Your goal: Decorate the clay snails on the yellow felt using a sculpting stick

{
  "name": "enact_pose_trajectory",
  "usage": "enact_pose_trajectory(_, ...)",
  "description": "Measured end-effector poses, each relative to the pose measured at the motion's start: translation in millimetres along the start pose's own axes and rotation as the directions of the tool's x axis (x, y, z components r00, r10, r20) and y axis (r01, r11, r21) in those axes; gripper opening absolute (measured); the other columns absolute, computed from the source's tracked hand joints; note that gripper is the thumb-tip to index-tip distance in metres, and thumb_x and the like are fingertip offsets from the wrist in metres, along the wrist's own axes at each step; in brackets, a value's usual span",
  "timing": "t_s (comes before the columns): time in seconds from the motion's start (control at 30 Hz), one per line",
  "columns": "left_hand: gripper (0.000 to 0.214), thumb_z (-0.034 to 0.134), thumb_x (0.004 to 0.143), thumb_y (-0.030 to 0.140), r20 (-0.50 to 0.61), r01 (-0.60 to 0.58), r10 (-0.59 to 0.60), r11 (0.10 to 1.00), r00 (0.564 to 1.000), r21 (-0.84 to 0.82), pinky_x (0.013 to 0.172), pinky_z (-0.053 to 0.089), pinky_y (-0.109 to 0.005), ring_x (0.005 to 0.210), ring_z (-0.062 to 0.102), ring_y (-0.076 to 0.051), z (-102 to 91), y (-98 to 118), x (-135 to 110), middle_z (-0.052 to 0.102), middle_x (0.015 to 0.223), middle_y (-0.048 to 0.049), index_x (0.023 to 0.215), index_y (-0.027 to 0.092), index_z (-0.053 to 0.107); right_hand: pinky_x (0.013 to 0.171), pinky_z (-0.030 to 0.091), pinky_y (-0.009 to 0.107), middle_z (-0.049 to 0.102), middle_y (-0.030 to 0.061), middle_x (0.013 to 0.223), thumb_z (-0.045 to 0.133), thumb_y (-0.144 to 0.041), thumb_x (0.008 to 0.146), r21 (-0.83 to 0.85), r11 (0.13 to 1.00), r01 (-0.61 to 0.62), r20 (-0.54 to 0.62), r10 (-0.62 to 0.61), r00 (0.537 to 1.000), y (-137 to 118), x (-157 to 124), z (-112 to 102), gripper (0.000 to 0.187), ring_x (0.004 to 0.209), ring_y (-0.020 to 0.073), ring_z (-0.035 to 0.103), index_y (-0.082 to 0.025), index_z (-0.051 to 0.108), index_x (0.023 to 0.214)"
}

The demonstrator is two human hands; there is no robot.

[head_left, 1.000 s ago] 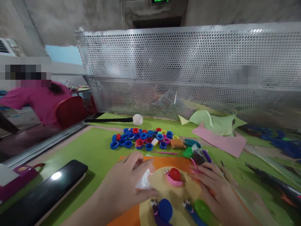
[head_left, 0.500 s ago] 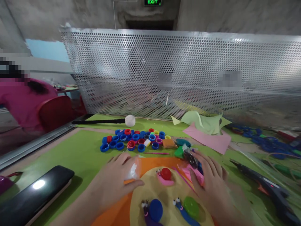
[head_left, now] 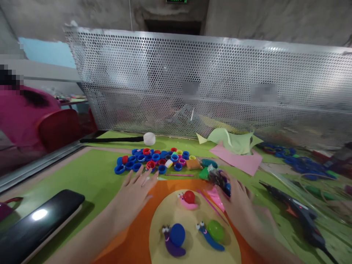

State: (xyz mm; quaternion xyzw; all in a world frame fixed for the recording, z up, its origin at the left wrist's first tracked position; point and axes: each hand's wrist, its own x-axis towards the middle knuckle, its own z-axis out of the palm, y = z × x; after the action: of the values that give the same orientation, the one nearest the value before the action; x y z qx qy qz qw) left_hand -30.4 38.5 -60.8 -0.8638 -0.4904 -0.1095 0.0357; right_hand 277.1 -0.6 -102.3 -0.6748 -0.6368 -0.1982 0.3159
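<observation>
My left hand (head_left: 134,192) lies flat with its fingers stretched out on the orange sheet (head_left: 132,238), fingertips close to the heap of bottle caps (head_left: 150,161). My right hand (head_left: 236,200) is curled over a clear plastic bag of clay pieces (head_left: 217,176) and a pink piece (head_left: 213,194) at the sheet's right edge. Between my hands a tan disc (head_left: 192,234) carries three clay snails: a pink one with a red shell (head_left: 188,199), a purple one with a blue shell (head_left: 174,238) and a blue one with a green shell (head_left: 211,233).
A perforated metal screen (head_left: 209,84) closes the back of the green table (head_left: 88,176). A glue gun (head_left: 297,214) lies at the right, a black phone (head_left: 35,220) at the left. Pink (head_left: 242,159) and green paper (head_left: 228,139) lie behind. A person in pink (head_left: 22,113) sits at the far left.
My left hand let go of the white scrap it was pinching, opened flat and slid forward towards the caps. My right hand shifted forward onto the plastic bag. The view moved back slightly.
</observation>
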Motion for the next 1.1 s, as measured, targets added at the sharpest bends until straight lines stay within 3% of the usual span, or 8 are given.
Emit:
enact_pose_trajectory(0.07,0.048,0.04,0.086,0.014,-0.001,-0.029,0.029,0.999,1.0,-0.013,0.104,0.026,-0.058,0.13,0.035,-0.032,-3.6,3.2,1.3,0.047,0.136,-0.0119,0.133,0.019,0.043,0.077,0.047,0.041,0.059,0.0057,0.098,0.05,-0.036,0.092,0.02,1.0,-0.001,-0.009,0.002,1.0,0.6,0.5,1.1,0.031,0.087,0.0208,0.059,-0.015,0.05,0.115)
enact_pose_trajectory(0.2,0.039,0.038,0.089,0.02,-0.022,-0.091,0.089,0.994,0.996,-0.067,0.104,0.029,-0.055,0.124,0.043,-0.028,-16.5,14.4,2.4,0.053,0.13,-0.0113,0.126,0.017,0.049,0.078,0.044,0.047,0.061,0.0089,0.099,0.044,-0.039,0.092,0.092,0.995,0.047,-0.052,-0.043,0.998,-5.5,4.0,-6.4,0.031,0.095,0.0283,0.057,-0.019,0.049,0.115)
enact_pose_trajectory(0.33,0.034,0.032,0.093,0.025,-0.138,-0.146,0.122,0.973,0.983,-0.177,0.099,0.041,-0.038,0.115,0.051,-0.018,-29.6,32.8,-7.9,0.059,0.121,-0.0065,0.124,0.022,0.046,0.076,0.044,0.045,0.059,0.0133,0.106,0.04,-0.037,0.093,0.211,0.964,0.164,-0.124,-0.14,0.982,-23.5,0.0,-23.4,0.035,0.095,0.0297,0.056,-0.017,0.041,0.121)
enact_pose_trajectory(0.4,0.027,0.037,0.092,0.025,-0.263,-0.196,0.106,0.919,0.959,-0.342,0.095,0.044,-0.032,0.111,0.053,-0.016,-34.4,43.0,-16.6,0.061,0.116,-0.0024,0.118,0.026,0.045,0.078,0.044,0.043,0.057,0.013,0.108,0.043,-0.033,0.093,0.27,0.93,0.251,-0.158,-0.214,0.964,-33.4,-6.5,-31.2,0.033,0.099,0.029,0.054,-0.018,0.04,0.122)
enact_pose_trajectory(0.5,0.032,0.043,0.09,0.018,-0.302,-0.301,0.171,0.835,0.938,-0.461,0.096,0.043,-0.029,0.107,0.055,-0.013,-37.7,54.2,-26.6,0.062,0.11,0.0031,0.119,0.032,0.038,0.084,0.042,0.041,0.054,0.0128,0.113,0.048,-0.019,0.09,0.352,0.852,0.388,-0.201,-0.336,0.92,-43.8,-16.5,-40.0,0.035,0.105,0.0263,0.053,-0.018,0.037,0.123)
enact_pose_trajectory(0.63,0.038,0.044,0.088,0.009,-0.331,-0.385,0.237,0.769,0.913,-0.51,0.094,0.043,-0.027,0.104,0.055,-0.011,-36.0,59.3,-29.1,0.061,0.111,0.0035,0.118,0.031,0.037,0.09,0.038,0.041,0.054,0.0133,0.112,0.05,-0.006,0.084,0.408,0.767,0.496,-0.231,-0.438,0.869,-48.5,-22.9,-46.9,0.039,0.105,0.0241,0.053,-0.016,0.039,0.12)
enact_pose_trajectory(0.93,0.033,0.049,0.085,0.007,-0.414,-0.442,0.238,0.731,0.879,-0.52,0.081,0.046,-0.024,0.088,0.057,-0.012,-40.4,61.9,-28.0,0.064,0.094,0.0017,0.111,0.026,0.044,0.09,0.035,0.04,0.06,0.0127,0.106,0.049,-0.006,0.084,0.399,0.745,0.535,-0.225,-0.486,0.845,-51.7,-26.6,-52.2,0.03,0.101,0.0229,0.057,-0.016,0.046,0.112)
enact_pose_trajectory(1.1,0.037,0.051,0.086,0.013,-0.371,-0.389,0.21,0.762,0.905,-0.518,0.08,0.048,-0.025,0.087,0.059,-0.013,-33.9,61.8,-24.3,0.067,0.089,0.0032,0.118,0.03,0.046,0.089,0.038,0.038,0.062,0.0109,0.106,0.048,-0.006,0.084,0.389,0.744,0.544,-0.233,-0.492,0.839,-50.9,-28.9,-50.4,0.027,0.102,0.0216,0.058,-0.018,0.049,0.108)
